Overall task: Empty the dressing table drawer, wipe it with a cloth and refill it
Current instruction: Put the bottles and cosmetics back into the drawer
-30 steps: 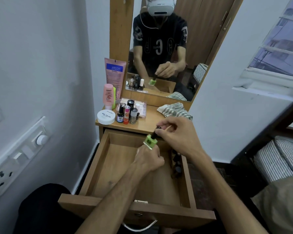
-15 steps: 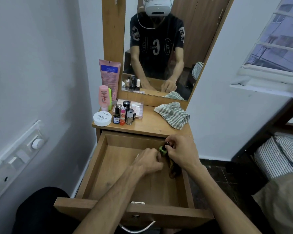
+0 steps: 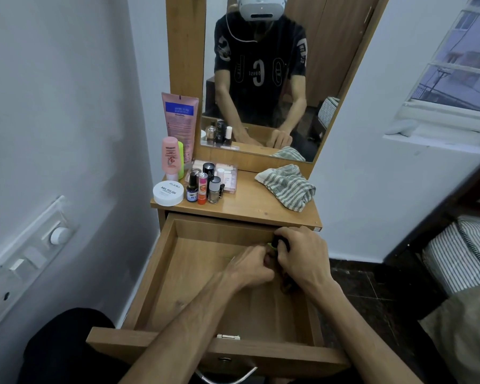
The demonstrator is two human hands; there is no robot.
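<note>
Head view, around the drawer [image 3: 205, 275]: pulled fully out below the dressing-table top [image 3: 250, 205], its wooden floor mostly bare.
Right hand [image 3: 302, 259]: at the drawer's far right corner, fingers curled round a small bottle with a green body and dark cap [image 3: 275, 243], only a sliver of which shows.
Left hand [image 3: 251, 268]: just beside the right hand, knuckles up, fingers curled towards the same bottle; whether it grips the bottle or another item I cannot tell.
Against the drawer's right wall: a few dark small items [image 3: 287, 285] below the hands, too hidden to name.
Above the drawer, left end of the top: pink tube [image 3: 179, 115], pink bottle [image 3: 170, 157], white nail polish jar [image 3: 168, 193], and a cluster of little bottles [image 3: 204, 187] by a clear box [image 3: 227, 177].
Above the drawer, right end of the top: striped cloth [image 3: 287, 187], crumpled, lying apart from the bottles.
Progress, as a judgement: emptying and wiping look done; refilling seems just begun, with most items left on the top.
</note>
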